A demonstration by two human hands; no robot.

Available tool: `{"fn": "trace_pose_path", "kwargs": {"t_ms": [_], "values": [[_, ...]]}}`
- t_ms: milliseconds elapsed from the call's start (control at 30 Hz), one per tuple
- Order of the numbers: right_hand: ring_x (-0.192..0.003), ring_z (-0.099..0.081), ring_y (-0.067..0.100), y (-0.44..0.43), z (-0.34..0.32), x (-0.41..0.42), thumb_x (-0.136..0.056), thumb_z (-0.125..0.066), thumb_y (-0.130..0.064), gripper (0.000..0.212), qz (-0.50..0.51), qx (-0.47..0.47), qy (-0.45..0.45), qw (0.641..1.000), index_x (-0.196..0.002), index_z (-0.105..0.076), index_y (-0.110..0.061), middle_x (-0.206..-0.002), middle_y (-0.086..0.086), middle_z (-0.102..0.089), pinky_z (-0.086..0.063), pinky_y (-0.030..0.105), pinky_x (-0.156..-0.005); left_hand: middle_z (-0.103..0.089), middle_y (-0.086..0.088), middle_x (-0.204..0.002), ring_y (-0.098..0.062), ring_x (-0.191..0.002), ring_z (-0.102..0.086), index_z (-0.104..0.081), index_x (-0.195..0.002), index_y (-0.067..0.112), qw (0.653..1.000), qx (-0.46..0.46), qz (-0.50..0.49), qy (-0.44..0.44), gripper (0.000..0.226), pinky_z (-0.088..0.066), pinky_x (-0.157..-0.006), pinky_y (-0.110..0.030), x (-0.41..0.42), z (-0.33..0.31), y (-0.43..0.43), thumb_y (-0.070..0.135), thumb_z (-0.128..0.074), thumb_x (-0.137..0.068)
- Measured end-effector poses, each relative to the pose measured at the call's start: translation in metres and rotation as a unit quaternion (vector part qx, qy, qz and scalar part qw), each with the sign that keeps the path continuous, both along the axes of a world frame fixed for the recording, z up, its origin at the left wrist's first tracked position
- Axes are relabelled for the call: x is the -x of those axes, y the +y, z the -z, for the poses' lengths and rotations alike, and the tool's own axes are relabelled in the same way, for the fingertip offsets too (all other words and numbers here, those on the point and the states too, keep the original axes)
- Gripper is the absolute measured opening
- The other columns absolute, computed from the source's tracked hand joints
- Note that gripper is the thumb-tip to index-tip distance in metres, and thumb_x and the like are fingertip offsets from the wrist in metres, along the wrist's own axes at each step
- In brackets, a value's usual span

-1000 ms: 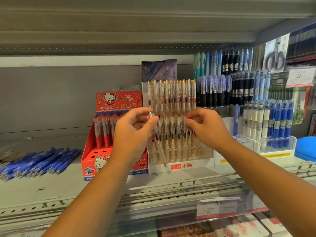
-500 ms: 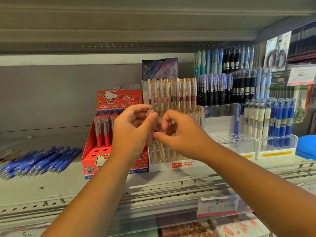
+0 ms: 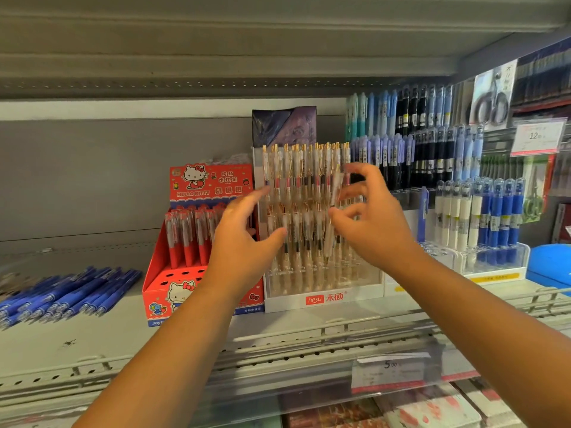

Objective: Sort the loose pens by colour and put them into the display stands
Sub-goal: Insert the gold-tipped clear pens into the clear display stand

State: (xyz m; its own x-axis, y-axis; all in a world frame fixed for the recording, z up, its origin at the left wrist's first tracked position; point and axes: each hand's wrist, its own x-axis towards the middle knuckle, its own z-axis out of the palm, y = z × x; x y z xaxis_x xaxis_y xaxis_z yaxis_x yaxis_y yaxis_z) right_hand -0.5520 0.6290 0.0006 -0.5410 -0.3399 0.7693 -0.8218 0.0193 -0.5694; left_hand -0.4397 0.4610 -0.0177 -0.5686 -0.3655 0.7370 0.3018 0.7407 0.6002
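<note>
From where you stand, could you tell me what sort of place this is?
Most likely a stationery shop: pens in a branded display stand, a price tag below, packaged scissors hanging.

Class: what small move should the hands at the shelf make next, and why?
Probably the right hand lowers its clear pen tip-first into a free hole of the clear stand: it pinches the pen nearly upright before matching pens; the left hand holds nothing.

Glossy clear plastic pen stand [image 3: 321, 282]

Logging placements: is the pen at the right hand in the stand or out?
Out: the right hand pinches the pen, slanted in front of the stand, not slotted.
</note>
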Motion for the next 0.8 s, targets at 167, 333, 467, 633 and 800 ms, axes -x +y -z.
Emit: {"fn": "trace_pose_path", "kwargs": {"t_ms": [167, 333, 467, 633, 800], "values": [[-0.079, -0.061, -0.003, 0.005, 0.009, 0.020, -0.089, -0.068, -0.012, 0.069, 0.069, 0.002, 0.029, 0.997, -0.144, -0.032, -0.030, -0.097, -0.020, -0.052, -0.044, 0.002, -0.059, -0.047, 0.021, -0.134, 0.007, -0.122, -0.038, -0.050, -0.140, 0.037, 0.997, 0.043, -0.017, -0.061, 0.068, -0.029, -0.101, -0.005, 0.006, 0.003, -0.004, 0.015, -0.079, -0.082], [-0.075, -0.062, -0.001, 0.004, 0.018, 0.028, -0.089, -0.067, -0.012, 0.065, 0.092, -0.025, 0.026, 0.995, -0.143, -0.034, -0.030, -0.097, -0.021, -0.053, -0.048, 0.007, -0.055, -0.043, 0.024, -0.128, -0.002, -0.125, -0.042, -0.051, -0.140, 0.035, 0.997, 0.028, -0.012, -0.066, 0.070, -0.044, -0.109, -0.040, 0.009, 0.004, -0.003, 0.009, -0.079, -0.081], [-0.067, -0.065, 0.006, 0.001, 0.024, 0.031, -0.088, -0.067, -0.013, 0.055, 0.095, -0.091, 0.008, 0.991, -0.134, -0.040, -0.029, -0.094, -0.017, -0.055, -0.052, 0.015, -0.057, -0.044, 0.022, -0.128, -0.011, -0.129, -0.048, -0.051, -0.138, 0.035, 0.997, 0.033, -0.011, -0.067, 0.070, -0.047, -0.106, -0.042, 0.010, 0.005, -0.005, 0.007, -0.078, -0.081], [-0.063, -0.065, 0.008, 0.002, 0.029, 0.034, -0.089, -0.067, -0.014, 0.052, 0.091, -0.130, -0.007, 0.987, -0.127, -0.038, -0.033, -0.089, -0.014, -0.056, -0.056, 0.026, -0.057, -0.045, 0.020, -0.131, -0.015, -0.128, -0.050, -0.051, -0.139, 0.035, 0.997, 0.035, -0.013, -0.066, 0.069, -0.047, -0.105, -0.043, 0.012, 0.008, -0.006, 0.007, -0.078, -0.081], [-0.065, -0.063, 0.012, 0.003, 0.032, 0.034, -0.087, -0.070, -0.010, 0.053, 0.086, -0.158, -0.003, 0.984, -0.117, -0.035, -0.036, -0.083, -0.005, -0.059, -0.058, 0.032, -0.061, -0.042, 0.025, -0.132, -0.016, -0.131, -0.048, -0.048, -0.139, 0.040, 0.997, 0.025, -0.001, -0.076, 0.073, -0.045, -0.107, -0.045, 0.010, 0.011, -0.005, 0.005, -0.076, -0.081]]}}
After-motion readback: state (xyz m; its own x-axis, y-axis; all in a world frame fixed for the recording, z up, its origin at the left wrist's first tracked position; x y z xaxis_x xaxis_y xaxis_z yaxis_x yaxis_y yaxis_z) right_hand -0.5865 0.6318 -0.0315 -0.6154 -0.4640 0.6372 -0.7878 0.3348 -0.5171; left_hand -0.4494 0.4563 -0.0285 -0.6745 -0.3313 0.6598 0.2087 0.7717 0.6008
